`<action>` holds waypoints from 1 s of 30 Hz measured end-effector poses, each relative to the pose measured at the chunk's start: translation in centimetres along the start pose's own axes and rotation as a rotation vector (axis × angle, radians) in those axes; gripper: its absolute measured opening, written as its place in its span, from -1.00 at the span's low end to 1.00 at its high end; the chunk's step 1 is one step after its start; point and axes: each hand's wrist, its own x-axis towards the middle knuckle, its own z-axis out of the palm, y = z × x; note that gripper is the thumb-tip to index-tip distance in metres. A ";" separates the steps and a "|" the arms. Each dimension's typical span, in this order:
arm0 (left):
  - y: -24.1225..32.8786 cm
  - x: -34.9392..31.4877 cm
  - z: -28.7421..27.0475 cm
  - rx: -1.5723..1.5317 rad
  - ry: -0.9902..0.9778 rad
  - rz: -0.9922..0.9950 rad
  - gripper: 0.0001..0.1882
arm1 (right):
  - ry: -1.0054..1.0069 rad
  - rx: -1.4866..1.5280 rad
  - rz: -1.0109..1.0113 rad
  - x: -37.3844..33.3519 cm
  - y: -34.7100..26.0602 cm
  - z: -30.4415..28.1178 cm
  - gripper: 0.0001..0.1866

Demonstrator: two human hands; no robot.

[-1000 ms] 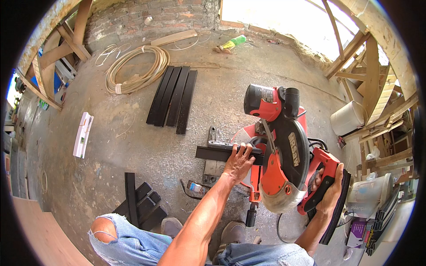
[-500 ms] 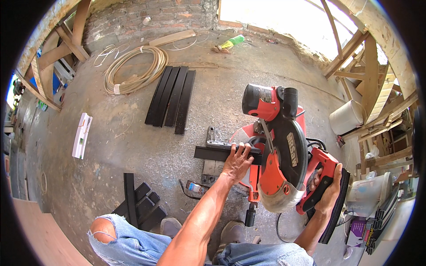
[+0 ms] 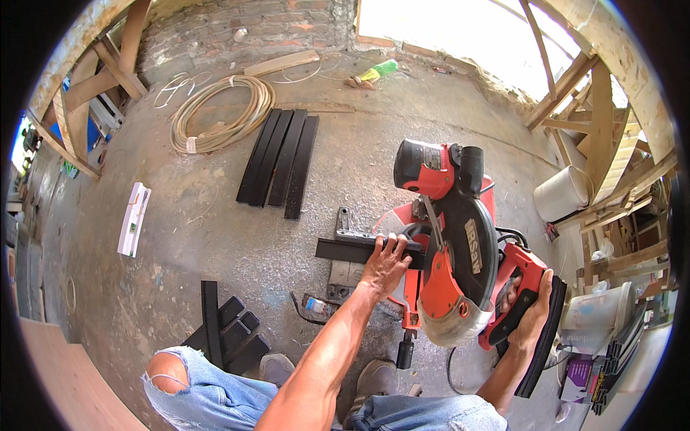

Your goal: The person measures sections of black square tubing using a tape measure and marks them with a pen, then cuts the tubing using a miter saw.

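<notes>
Cut setup on the red-and-black mitre saw (image 3: 449, 244), standing on the concrete floor (image 3: 215, 215). Left hand (image 3: 384, 262) is spread flat, pressing the black rectangular metal bar (image 3: 345, 250) down on the saw bed; bar sticks out to the left of the blade guard. Right hand (image 3: 528, 312) is wrapped tight round the red saw handle (image 3: 514, 287), head looks raised, blade clear of the bar.

Judgement: stock is clamped by hand and lined up, cut not yet made. Next move calls for a straight pull-down of the head while the left hand holds the bar against the fence, fingers kept left of the blade line. They sit just beside the guard, so margin is thin.

Room: floor left of the saw is open up to the row of four long black metal strips (image 3: 280, 165). Short black offcuts (image 3: 226, 330) lie near the left knee. White plastic buckets (image 3: 564, 194) and timber framing (image 3: 604, 122) crowd the right side; little swing room there. Coiled pale hose (image 3: 223, 115) is well apart.
</notes>
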 end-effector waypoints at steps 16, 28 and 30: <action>0.0 0.0 0.5 0.001 0.042 0.006 -0.73 | -0.010 0.015 0.009 -0.3 0.0 0.2 -0.30; -0.1 0.0 0.6 -0.021 0.045 0.002 -0.75 | -0.010 0.018 -0.003 -0.5 -0.2 0.7 -0.29; -0.1 0.0 0.6 -0.027 0.046 0.001 -0.76 | 0.023 0.016 -0.012 -0.7 -0.3 1.1 -0.30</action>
